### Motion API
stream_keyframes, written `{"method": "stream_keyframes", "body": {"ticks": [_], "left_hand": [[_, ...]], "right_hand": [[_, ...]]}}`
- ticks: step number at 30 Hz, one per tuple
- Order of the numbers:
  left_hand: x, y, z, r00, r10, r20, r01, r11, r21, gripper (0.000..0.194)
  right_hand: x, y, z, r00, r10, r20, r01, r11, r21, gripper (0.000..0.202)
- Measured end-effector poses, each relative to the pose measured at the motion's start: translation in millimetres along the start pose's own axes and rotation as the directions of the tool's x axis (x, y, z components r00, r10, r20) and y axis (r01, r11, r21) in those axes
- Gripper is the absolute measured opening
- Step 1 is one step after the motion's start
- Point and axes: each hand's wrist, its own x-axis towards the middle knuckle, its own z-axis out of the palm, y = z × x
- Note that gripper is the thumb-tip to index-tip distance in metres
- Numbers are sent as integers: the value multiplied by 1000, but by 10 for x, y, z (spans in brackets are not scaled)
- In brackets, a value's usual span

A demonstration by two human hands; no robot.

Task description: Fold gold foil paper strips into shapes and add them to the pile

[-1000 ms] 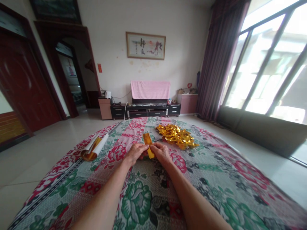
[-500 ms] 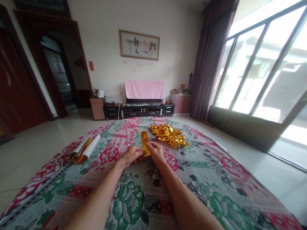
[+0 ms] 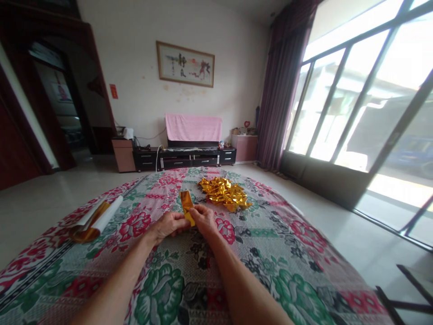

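Observation:
A narrow strip of folded gold foil paper (image 3: 186, 202) stands up between my two hands, above the flowered cloth. My left hand (image 3: 170, 225) pinches its lower left edge with thumb and fingers. From the right, my right hand (image 3: 203, 218) grips the lower right side, thumb across the strip. Just beyond my right hand lies a heap of folded gold foil pieces (image 3: 225, 194). Off to the left rests a loosely rolled stack of gold foil sheets (image 3: 88, 229), white on the outside. My fingers hide the strip's lower end in part.
The table under the flowered cloth (image 3: 158, 298) has a rounded far edge. Across the floor stands a low black cabinet (image 3: 189, 161) with a pink cloth (image 3: 193, 127) over something on it. A dark metal frame (image 3: 406, 300) is at the lower right, and tall windows line the right side.
The view has turned slightly to the right, so everything sits further left. Both hands keep their hold on the gold strip, which leans a little more to the left.

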Motion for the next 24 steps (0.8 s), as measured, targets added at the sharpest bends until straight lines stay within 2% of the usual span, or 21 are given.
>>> {"method": "stream_keyframes", "body": {"ticks": [2,6,8,11,14,16,20,24], "left_hand": [[9,-3,-43,993,45,-114,-51,998,-46,34],[67,-40,-114,932,120,-342,-173,977,-128,54],[102,-72,-133,915,121,-386,-190,971,-145,58],[153,-138,-158,903,166,-396,-222,970,-100,57],[189,-206,-185,884,240,-402,-225,971,85,47],[200,-234,-188,859,277,-430,-149,939,309,37],[198,-234,-130,854,363,-372,-52,772,634,20],[184,-218,-53,869,416,-269,-27,582,813,21]], "right_hand": [[-15,-35,-14,998,-28,63,34,995,-92,24],[-46,-134,-57,967,-130,219,201,916,-346,17],[-46,-155,-77,951,-144,273,249,881,-402,18],[-16,-126,-102,945,-157,286,280,840,-464,19],[30,-75,-127,959,-173,223,262,837,-480,22],[53,-55,-147,972,-155,176,224,830,-511,26],[61,-47,-179,973,-175,154,233,754,-615,26],[45,-26,-181,960,-217,179,279,648,-709,21]]}}
